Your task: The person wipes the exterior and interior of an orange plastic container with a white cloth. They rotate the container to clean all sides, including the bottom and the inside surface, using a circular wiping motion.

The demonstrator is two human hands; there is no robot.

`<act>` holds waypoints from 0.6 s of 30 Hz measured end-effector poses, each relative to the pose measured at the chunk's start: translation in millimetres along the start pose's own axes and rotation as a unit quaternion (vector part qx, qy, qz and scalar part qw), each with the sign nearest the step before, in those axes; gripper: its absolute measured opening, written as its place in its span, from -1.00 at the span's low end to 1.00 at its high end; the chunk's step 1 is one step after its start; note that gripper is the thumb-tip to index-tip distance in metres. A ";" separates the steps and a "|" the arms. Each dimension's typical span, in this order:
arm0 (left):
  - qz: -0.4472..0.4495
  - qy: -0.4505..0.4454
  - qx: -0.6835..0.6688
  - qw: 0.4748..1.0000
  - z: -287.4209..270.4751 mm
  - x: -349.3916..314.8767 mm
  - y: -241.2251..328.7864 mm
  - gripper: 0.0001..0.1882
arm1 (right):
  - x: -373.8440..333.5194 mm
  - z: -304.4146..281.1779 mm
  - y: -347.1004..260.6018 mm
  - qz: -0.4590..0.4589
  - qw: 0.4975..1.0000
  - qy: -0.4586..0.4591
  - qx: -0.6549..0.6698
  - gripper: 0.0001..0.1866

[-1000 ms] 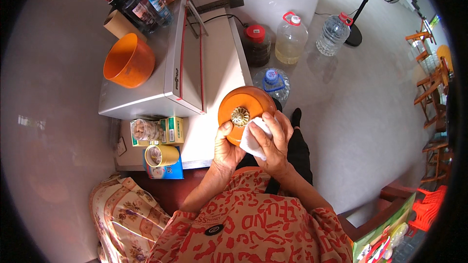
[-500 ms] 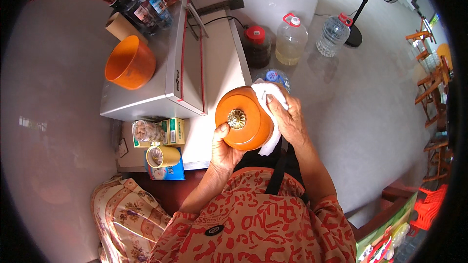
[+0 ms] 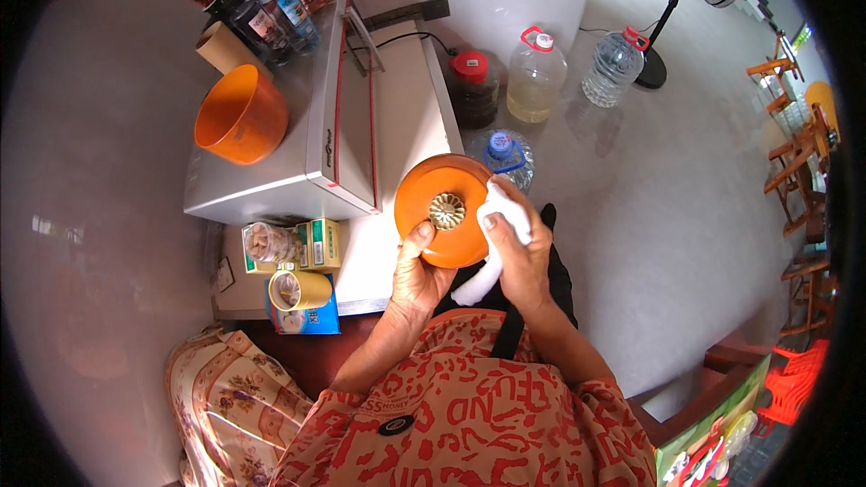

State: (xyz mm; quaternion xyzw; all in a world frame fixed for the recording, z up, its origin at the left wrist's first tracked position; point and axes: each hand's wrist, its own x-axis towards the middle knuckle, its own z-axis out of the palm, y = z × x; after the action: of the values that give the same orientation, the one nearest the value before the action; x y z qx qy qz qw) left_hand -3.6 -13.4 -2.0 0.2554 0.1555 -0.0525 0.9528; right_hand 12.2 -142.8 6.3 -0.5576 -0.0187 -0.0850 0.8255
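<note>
In front of the chest, the left hand (image 3: pixel 417 275) grips the lower rim of the orange lid (image 3: pixel 444 210), underside facing up. The right hand (image 3: pixel 523 257), closed around a white cloth (image 3: pixel 498 221), presses against the lid's right edge; both sit over the counter (image 3: pixel 397 126) edge.

We could not see the lower rim of the orange lid (image 3: pixel 442 207), covered by the left hand (image 3: pixel 417 278). The right hand (image 3: pixel 523 257) hid most of the white cloth (image 3: pixel 494 243). The bottles (image 3: pixel 271 9) on the grey appliance (image 3: pixel 307 153) were too small for us to make out their contents.
</note>
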 end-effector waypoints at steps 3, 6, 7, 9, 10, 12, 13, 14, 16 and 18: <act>0.007 -0.061 0.008 0.998 -5.9 -3.3 0.9 -0.27 | 13.5 -10.4 -11.6 0.105 0.982 -0.015 0.154 -0.60; -0.097 -0.157 -0.052 0.981 -6.3 -2.6 24.3 -0.13 | 33.1 -28.8 -20.4 0.191 0.962 -0.087 0.175 -0.61; -0.124 -0.161 -0.006 0.979 -11.5 2.6 31.4 -0.13 | 37.4 -30.9 -25.5 0.213 0.956 -0.114 0.168 -0.63; -0.176 -0.169 0.087 0.966 -21.4 16.2 41.3 -0.11 | 47.7 -36.5 -26.1 0.245 0.946 -0.156 0.143 -0.63; -0.176 -0.162 0.121 0.963 -21.9 18.0 42.6 -0.14 | 52.2 -36.3 -27.5 0.260 0.940 -0.177 0.131 -0.63; -0.174 -0.149 0.189 0.955 -19.0 20.2 44.5 -0.18 | 56.8 -32.6 -29.7 0.248 0.948 -0.190 0.067 -0.66; -0.163 -0.128 0.147 0.967 -9.1 17.7 42.1 -0.23 | 58.9 -32.5 -28.2 0.226 0.950 -0.207 0.052 -0.67; -0.151 -0.119 0.129 0.973 -10.0 19.5 38.3 -0.24 | 60.3 -31.8 -27.6 0.204 0.952 -0.223 0.037 -0.68; -0.128 -0.095 0.093 0.983 -17.0 19.1 30.0 -0.26 | 57.5 -25.6 -27.7 0.166 0.966 -0.200 -0.001 -0.71; -0.115 -0.072 0.049 0.990 -17.5 17.0 21.7 -0.30 | 55.3 -26.7 -15.6 0.140 0.976 -0.166 -0.012 -0.71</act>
State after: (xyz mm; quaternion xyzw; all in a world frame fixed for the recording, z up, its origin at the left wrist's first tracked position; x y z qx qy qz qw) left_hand 11.6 13.9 -11.7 0.2782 0.1118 -0.1873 0.9354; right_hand 62.4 -179.7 17.6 -0.5711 -0.0762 0.1248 0.8078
